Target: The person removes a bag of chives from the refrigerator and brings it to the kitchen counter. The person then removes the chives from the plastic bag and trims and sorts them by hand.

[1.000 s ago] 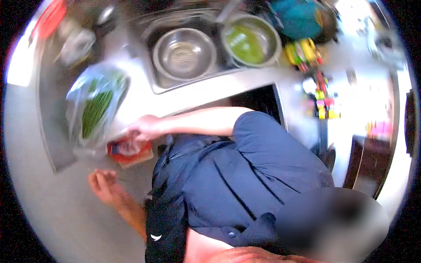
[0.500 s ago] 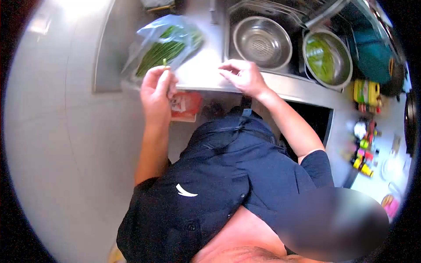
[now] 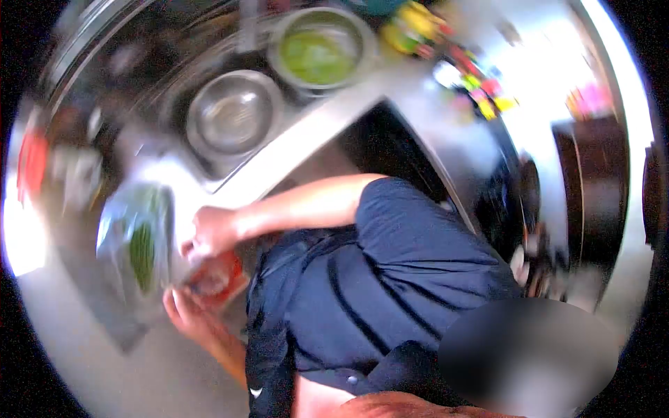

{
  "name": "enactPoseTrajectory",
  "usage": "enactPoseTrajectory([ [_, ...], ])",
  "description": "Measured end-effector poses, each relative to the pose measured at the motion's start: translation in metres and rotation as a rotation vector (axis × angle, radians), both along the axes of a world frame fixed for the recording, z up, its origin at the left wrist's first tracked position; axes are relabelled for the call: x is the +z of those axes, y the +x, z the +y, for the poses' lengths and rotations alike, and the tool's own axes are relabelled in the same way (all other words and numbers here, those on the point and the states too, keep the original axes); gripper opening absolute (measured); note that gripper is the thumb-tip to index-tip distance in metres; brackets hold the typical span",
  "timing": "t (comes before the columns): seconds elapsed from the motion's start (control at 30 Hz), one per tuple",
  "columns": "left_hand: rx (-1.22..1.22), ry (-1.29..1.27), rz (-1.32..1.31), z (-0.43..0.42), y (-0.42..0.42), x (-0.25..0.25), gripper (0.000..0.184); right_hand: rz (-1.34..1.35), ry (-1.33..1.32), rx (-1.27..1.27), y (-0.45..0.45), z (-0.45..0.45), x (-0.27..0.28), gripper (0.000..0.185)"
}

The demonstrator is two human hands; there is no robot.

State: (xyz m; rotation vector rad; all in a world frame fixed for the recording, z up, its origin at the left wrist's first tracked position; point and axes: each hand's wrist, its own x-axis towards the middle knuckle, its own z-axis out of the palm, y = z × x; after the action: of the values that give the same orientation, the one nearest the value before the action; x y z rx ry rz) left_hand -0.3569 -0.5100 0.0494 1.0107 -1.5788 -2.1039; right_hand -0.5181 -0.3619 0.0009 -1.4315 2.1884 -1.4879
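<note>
My left hand is low on the left, thumb and fingers pinched around a short piece of green stalk; only a blurred tip shows past the fingers. Just above it lies a clear plastic bag holding a bunch of long, thin green stalks. My right hand hovers over the counter edge to the right of the bag, fingers curled together. Motion blur hides whatever may be between those fingers. The two hands are apart.
A steel colander sits in the sink. Beside it, a steel bowl contains green vegetable pieces. Bottles and a yellow container stand along the counter. A red package is below the counter edge.
The view has swung round, so the sink, bag and hands appear rotated and shifted left. My right hand is closer to the left, its fingers more curled. My left hand keeps its pinch.
</note>
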Motion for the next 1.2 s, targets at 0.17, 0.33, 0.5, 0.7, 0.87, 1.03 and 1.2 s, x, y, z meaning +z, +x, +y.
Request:
enactPoseTrajectory([
  [0.17, -0.412, 0.127, 0.039, 0.028, -0.044, -0.026, 0.014, -0.112, 0.186, -0.336, 0.037, 0.115, -0.040, 0.019],
  [0.33, -0.573, 0.131, 0.049, 0.065, -0.050, 0.007, 0.013, -0.256, 0.291, -0.745, 0.137, 0.229, -0.027, 0.018],
  [0.5, -0.629, 0.082, 0.072, 0.067, -0.039, 0.099, 0.009, -0.350, 0.286, -1.294, 0.261, 0.294, 0.027, 0.016],
  [0.7, -0.914, -0.048, 0.028, 0.162, -0.010, 0.189, 0.010, -0.524, 0.294, -1.804, 0.438, 0.438, 0.033, 0.021],
  [0.87, -0.971, -0.149, -0.013, 0.269, 0.005, 0.190, 0.009, -0.514, 0.639, -2.432, 0.561, 0.597, 0.032, 0.023],
  [1.03, -1.071, -0.199, -0.002, 0.318, 0.009, 0.221, 0.007, -0.539, 0.932, -2.574, 0.629, 0.710, 0.074, 0.029],
  [1.2, -1.211, -0.244, 0.056, 0.340, 0.005, 0.240, 0.004, -0.437, 0.909, -2.619, 0.637, 0.753, 0.094, 0.040],
])
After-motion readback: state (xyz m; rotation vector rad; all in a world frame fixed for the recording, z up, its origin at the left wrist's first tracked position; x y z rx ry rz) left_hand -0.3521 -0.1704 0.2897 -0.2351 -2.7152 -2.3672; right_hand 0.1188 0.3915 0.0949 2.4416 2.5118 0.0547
